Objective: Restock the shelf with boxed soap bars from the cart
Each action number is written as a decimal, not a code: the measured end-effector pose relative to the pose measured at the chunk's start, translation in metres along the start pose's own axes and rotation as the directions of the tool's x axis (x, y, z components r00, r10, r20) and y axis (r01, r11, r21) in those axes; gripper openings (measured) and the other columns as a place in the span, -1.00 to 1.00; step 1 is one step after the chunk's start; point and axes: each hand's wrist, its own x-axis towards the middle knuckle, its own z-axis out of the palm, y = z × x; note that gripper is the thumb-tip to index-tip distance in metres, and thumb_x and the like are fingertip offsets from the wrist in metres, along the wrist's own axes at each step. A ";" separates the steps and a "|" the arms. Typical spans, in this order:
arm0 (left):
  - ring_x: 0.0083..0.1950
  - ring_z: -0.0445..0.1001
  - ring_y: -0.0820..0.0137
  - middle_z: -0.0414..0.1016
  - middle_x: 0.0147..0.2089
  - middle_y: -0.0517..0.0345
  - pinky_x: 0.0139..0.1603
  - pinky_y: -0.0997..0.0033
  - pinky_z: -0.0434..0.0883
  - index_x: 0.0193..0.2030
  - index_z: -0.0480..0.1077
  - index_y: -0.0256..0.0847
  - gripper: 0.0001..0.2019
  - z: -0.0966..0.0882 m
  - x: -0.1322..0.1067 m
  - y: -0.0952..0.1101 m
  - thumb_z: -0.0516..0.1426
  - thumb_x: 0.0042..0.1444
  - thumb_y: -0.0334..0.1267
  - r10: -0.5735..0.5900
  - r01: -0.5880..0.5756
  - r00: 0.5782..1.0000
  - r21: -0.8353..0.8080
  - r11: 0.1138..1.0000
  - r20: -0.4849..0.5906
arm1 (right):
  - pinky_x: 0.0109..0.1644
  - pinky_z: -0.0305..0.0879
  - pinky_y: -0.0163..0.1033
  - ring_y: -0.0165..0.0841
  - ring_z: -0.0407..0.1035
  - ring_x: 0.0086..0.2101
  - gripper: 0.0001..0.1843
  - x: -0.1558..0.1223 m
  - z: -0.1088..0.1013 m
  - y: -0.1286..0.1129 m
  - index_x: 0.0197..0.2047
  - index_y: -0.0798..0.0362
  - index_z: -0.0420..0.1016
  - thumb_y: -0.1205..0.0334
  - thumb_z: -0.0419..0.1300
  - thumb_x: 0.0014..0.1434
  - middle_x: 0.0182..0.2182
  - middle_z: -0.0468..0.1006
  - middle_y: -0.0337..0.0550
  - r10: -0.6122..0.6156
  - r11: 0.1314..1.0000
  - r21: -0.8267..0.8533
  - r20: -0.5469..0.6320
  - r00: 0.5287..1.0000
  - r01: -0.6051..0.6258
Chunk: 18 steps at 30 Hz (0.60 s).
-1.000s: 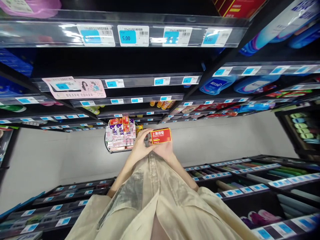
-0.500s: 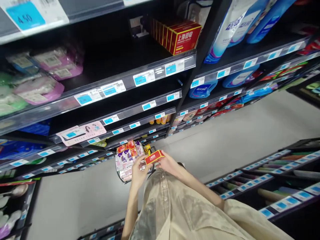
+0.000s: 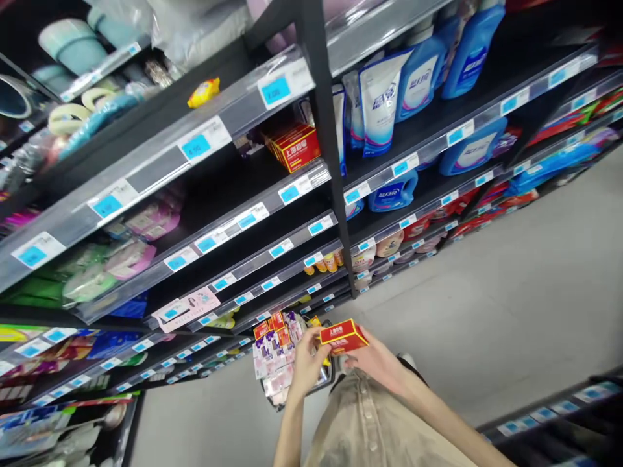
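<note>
A red soap box [image 3: 342, 336] with yellow edges and pale lettering is held out in front of my shirt. My left hand [image 3: 307, 360] grips its left end, thumb at the lower corner. Around the right end closes my right hand [image 3: 374, 353], some fingers hidden behind or under the box. Just left of my hands, a basket [image 3: 278, 406] is heaped with pink-and-white packs [image 3: 280, 370] and several red boxes [image 3: 277, 321]. More red soap boxes [image 3: 299, 148] of the same look stand in a row on the shelf above.
Tall dark shelving [image 3: 335, 149] with blue price tags runs along the far side. Blue detergent bottles [image 3: 421, 78] and white refill pouches [image 3: 379, 104] stand right of the post. Grey floor [image 3: 487, 311] stretches to the right; another shelf edge [image 3: 549, 415] lies at lower right.
The view has tilted and shifted, so more upper shelving shows. The soap box has turned in my hands, now showing two lettered faces. Both hands remain on it.
</note>
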 end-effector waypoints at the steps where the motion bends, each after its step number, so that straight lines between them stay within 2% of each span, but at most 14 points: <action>1: 0.08 0.64 0.04 0.66 0.06 -0.09 0.15 0.07 0.56 0.05 0.57 -0.10 -0.47 0.005 0.003 0.008 0.38 0.12 0.24 0.011 -0.011 1.000 -0.001 1.000 0.009 | -0.11 0.49 -0.07 -0.05 0.62 -0.05 -0.46 -0.006 -0.004 -0.008 0.02 -0.01 0.65 -0.32 0.29 0.29 -0.01 0.75 0.10 -0.010 1.000 -0.001 0.012 1.000 0.010; 4: 0.11 0.63 0.04 0.65 0.09 -0.08 0.15 0.09 0.55 0.06 0.59 -0.08 -0.44 0.007 0.014 0.036 0.36 0.13 0.30 0.042 -0.042 0.999 -0.016 0.999 -0.019 | -0.11 0.49 -0.04 -0.05 0.63 -0.07 -0.54 -0.026 -0.019 -0.033 0.00 -0.08 0.66 -0.24 0.35 0.24 0.05 0.74 0.09 -0.048 0.998 -0.029 0.012 0.999 0.049; 8: 0.05 0.64 0.10 0.67 0.07 -0.05 0.06 0.18 0.57 0.04 0.61 -0.13 -0.38 -0.018 0.037 0.091 0.43 0.01 0.30 0.116 -0.129 0.973 -0.054 0.990 -0.202 | -0.11 0.49 -0.03 -0.09 0.61 -0.10 -0.59 -0.054 -0.050 -0.065 0.05 -0.08 0.69 -0.16 0.31 0.29 0.09 0.71 0.13 -0.078 0.995 -0.069 -0.014 0.997 0.077; 10: 0.03 0.64 0.16 0.68 0.05 -0.01 0.03 0.25 0.58 0.03 0.63 -0.14 -0.38 -0.035 0.051 0.128 0.46 -0.01 0.27 0.182 -0.214 0.929 -0.066 0.975 -0.321 | -0.11 0.50 -0.04 -0.09 0.61 -0.12 -0.59 -0.068 -0.068 -0.075 0.05 -0.08 0.70 -0.14 0.30 0.30 0.06 0.71 0.14 -0.086 0.995 -0.062 -0.029 0.996 0.084; 13: 0.05 0.63 0.24 0.68 0.06 0.04 0.04 0.36 0.58 0.00 0.65 -0.13 -0.45 -0.058 0.074 0.189 0.50 -0.01 0.19 0.300 -0.359 0.844 -0.054 0.932 -0.445 | -0.12 0.51 -0.07 -0.12 0.61 -0.15 -0.60 -0.086 -0.092 -0.083 0.02 -0.06 0.72 -0.12 0.36 0.26 0.00 0.74 0.11 -0.093 0.996 -0.015 -0.065 0.993 0.093; 16: 0.00 0.64 0.31 0.69 -0.02 0.07 0.01 0.45 0.57 -0.12 0.66 -0.19 -0.49 -0.076 0.104 0.244 0.55 -0.07 0.12 0.377 -0.479 0.763 -0.068 0.875 -0.526 | -0.14 0.53 -0.11 -0.15 0.61 -0.18 -0.60 -0.099 -0.108 -0.086 0.00 -0.03 0.73 -0.10 0.40 0.22 -0.05 0.76 0.06 -0.103 0.993 0.045 -0.105 0.989 0.108; 18: -0.02 0.64 0.31 0.69 -0.07 0.03 0.01 0.45 0.57 -0.18 0.64 -0.24 -0.54 -0.087 0.128 0.274 0.55 -0.03 0.06 0.383 -0.505 0.739 -0.081 0.859 -0.554 | -0.15 0.55 -0.13 -0.16 0.61 -0.19 -0.60 -0.104 -0.115 -0.087 0.00 -0.02 0.73 -0.09 0.41 0.21 -0.07 0.77 0.04 -0.106 0.991 0.068 -0.129 0.986 0.115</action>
